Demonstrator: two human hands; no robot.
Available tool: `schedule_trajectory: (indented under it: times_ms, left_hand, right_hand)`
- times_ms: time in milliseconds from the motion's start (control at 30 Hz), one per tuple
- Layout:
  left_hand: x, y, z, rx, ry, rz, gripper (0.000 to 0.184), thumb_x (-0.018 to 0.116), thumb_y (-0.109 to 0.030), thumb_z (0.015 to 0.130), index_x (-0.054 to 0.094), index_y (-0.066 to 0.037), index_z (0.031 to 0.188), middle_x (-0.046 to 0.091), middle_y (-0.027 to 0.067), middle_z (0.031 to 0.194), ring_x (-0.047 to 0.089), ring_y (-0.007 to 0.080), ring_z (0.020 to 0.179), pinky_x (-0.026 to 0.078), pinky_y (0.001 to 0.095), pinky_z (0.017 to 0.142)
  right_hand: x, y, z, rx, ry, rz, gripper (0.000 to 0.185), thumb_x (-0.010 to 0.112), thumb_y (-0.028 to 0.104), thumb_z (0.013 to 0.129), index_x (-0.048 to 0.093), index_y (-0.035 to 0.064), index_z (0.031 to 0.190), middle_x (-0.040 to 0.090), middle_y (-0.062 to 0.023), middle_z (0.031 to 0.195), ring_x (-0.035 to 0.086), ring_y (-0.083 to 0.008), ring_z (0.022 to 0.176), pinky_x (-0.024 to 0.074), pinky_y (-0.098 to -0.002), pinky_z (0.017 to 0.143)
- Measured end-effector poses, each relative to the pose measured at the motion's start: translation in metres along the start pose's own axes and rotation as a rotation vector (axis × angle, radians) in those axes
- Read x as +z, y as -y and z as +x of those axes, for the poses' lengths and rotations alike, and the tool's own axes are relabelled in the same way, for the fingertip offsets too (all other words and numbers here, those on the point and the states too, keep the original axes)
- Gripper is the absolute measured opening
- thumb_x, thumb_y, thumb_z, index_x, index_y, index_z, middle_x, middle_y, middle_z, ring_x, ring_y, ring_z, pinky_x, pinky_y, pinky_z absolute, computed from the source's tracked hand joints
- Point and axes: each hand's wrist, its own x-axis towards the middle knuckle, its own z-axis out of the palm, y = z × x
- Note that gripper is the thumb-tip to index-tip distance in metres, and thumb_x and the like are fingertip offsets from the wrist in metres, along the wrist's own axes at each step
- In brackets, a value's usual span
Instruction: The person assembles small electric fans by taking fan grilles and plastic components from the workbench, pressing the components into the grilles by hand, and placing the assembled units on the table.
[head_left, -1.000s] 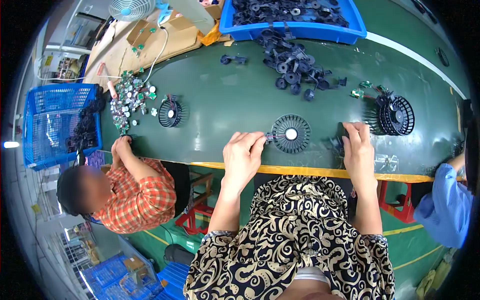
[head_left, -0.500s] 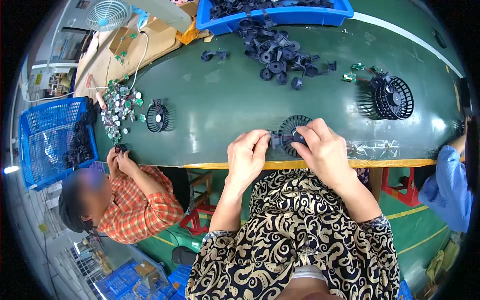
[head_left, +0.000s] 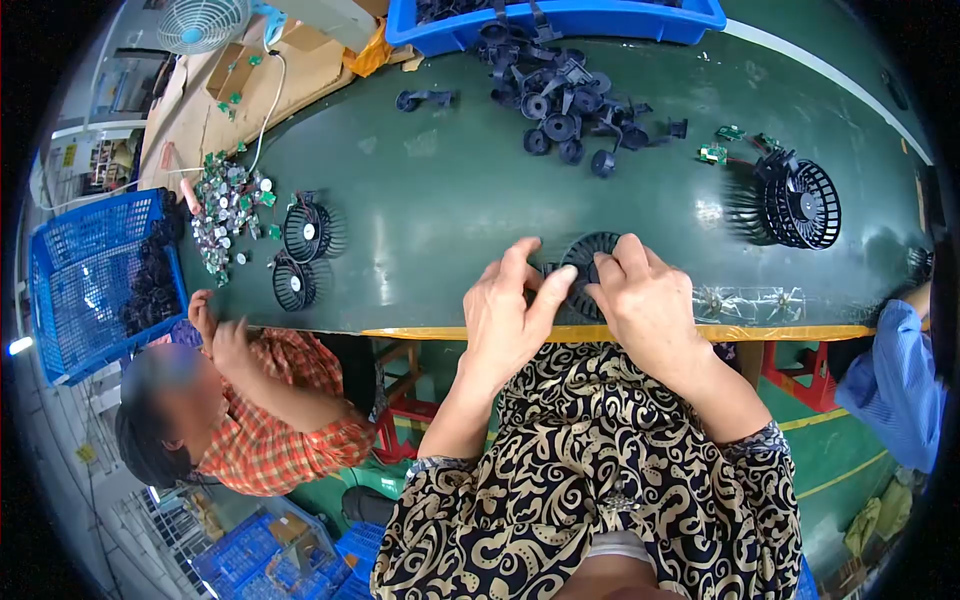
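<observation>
Near the front edge of the green table, both my hands are around a black fan wheel (head_left: 592,242) with thin slats round its rim. My right hand (head_left: 642,308) grips its right side, the fingers curled over the rim and hub. My left hand (head_left: 508,312) is on the left side, thumb pressed toward the wheel and fingers bent over a dark part there that is mostly hidden. Further right stand stacked black fan wheels (head_left: 806,205) with a dark bracket, beside small green circuit boards (head_left: 713,154) on wires.
Dark plastic brackets (head_left: 560,105) lie heaped before a blue bin (head_left: 560,32). Small motors with green boards (head_left: 228,215) are piled at left, near two fan wheels (head_left: 305,230) and a blue basket (head_left: 95,270). A co-worker (head_left: 285,410) sits left; a blue sleeve (head_left: 890,385) shows right.
My left hand has opened from a pinch on the dark bracket and shifted its thumb onto the wheel. A second fan wheel now lies near the co-worker, whose hands have lifted away.
</observation>
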Motion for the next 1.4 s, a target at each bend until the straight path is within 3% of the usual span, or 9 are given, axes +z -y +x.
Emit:
schedule_trajectory:
  times_ms: [100,233,433,600,700,867,1067,1233,1400]
  left_hand:
    - [0.011,-0.006,0.003,-0.073,0.006,0.011,0.054,0.073,-0.024,0.096,0.052,0.005,0.137,0.059,0.0084,0.065,0.063,0.0301,0.065,0.051,0.0431,0.063]
    - [0.014,-0.01,0.004,-0.125,-0.023,-0.031,0.053,0.072,-0.02,0.096,0.051,0.004,0.138,0.056,0.0079,0.063,0.062,0.0289,0.061,0.052,0.0423,0.062]
    - [0.019,-0.005,0.004,-0.171,-0.034,-0.109,0.038,0.074,-0.018,0.096,0.06,-0.002,0.128,0.053,0.0041,0.064,0.054,0.0144,0.057,0.048,0.0318,0.058]
    - [0.011,0.009,0.005,-0.183,0.064,-0.45,0.037,0.072,-0.012,0.098,0.063,0.0,0.131,0.068,0.0023,0.085,0.058,0.0105,0.069,0.049,0.0259,0.065]
    - [-0.011,0.031,0.007,-0.042,-0.145,-0.299,0.037,0.072,-0.01,0.097,0.065,-0.001,0.131,0.07,0.0091,0.114,0.062,0.0153,0.092,0.052,0.0292,0.078]
    - [-0.072,0.098,-0.006,-0.02,-0.575,0.134,0.035,0.073,-0.012,0.097,0.067,-0.002,0.13,0.069,0.0104,0.119,0.059,0.0218,0.105,0.047,0.0328,0.078]
    - [-0.124,0.152,-0.025,-0.098,-0.808,0.74,0.039,0.074,-0.017,0.091,0.069,-0.002,0.127,0.063,0.0228,0.134,0.056,0.0406,0.124,0.044,0.0495,0.105]
    - [-0.152,0.194,-0.037,-0.22,-0.937,0.86,0.042,0.075,-0.022,0.091,0.068,-0.009,0.131,0.052,0.0261,0.146,0.048,0.0441,0.132,0.04,0.0513,0.111]
    - [-0.173,0.223,-0.035,-0.296,-0.964,0.616,0.044,0.075,-0.03,0.095,0.069,-0.016,0.136,0.042,0.0266,0.155,0.043,0.0458,0.138,0.038,0.0528,0.115]
  right_hand:
    - [0.001,-0.001,0.0,0.0,-0.018,0.013,0.018,0.076,0.015,0.082,0.065,0.0015,0.084,0.056,-0.0099,0.09,0.069,-0.0239,0.081,0.0581,-0.0372,0.062]
    - [0.004,-0.002,-0.004,0.02,-0.079,0.069,0.018,0.077,0.015,0.08,0.065,0.0021,0.084,0.057,-0.0099,0.09,0.069,-0.0248,0.081,0.0587,-0.0373,0.063]
    - [0.007,-0.008,-0.021,-0.079,-0.031,0.278,0.05,0.08,0.04,0.083,0.07,0.0034,0.117,0.059,-0.0113,0.122,0.06,-0.0284,0.113,0.059,-0.0398,0.083]
    - [-0.005,-0.024,-0.035,-0.127,-0.042,0.208,0.028,0.076,0.019,0.079,0.077,0.0085,0.105,0.059,-0.014,0.136,0.06,-0.0311,0.116,0.0595,-0.041,0.087]
    - [-0.044,-0.036,-0.038,0.012,-0.232,0.172,0.024,0.079,0.014,0.079,0.078,0.009,0.102,0.062,-0.0128,0.135,0.064,-0.0307,0.106,0.059,-0.0384,0.085]
    - [-0.095,-0.082,-0.043,0.249,-0.715,-0.055,0.03,0.085,0.002,0.075,0.078,0.0046,0.104,0.066,-0.0159,0.133,0.066,-0.0347,0.105,0.0563,-0.0429,0.087]
    - [-0.094,-0.13,-0.047,0.427,-0.539,-0.299,0.028,0.086,0.015,0.081,0.08,0.0053,0.107,0.068,-0.0115,0.134,0.067,-0.0333,0.117,0.0558,-0.0408,0.095]
    - [-0.085,-0.225,-0.076,0.411,-0.512,-0.382,0.03,0.081,0.015,0.091,0.076,0.0016,0.118,0.066,-0.0127,0.14,0.066,-0.0317,0.124,0.0528,-0.0389,0.102]
    - [-0.118,-0.331,-0.111,0.577,-0.33,-0.687,0.041,0.067,0.036,0.102,0.072,0.0051,0.129,0.057,-0.0136,0.151,0.058,-0.0371,0.133,0.0482,-0.0438,0.108]
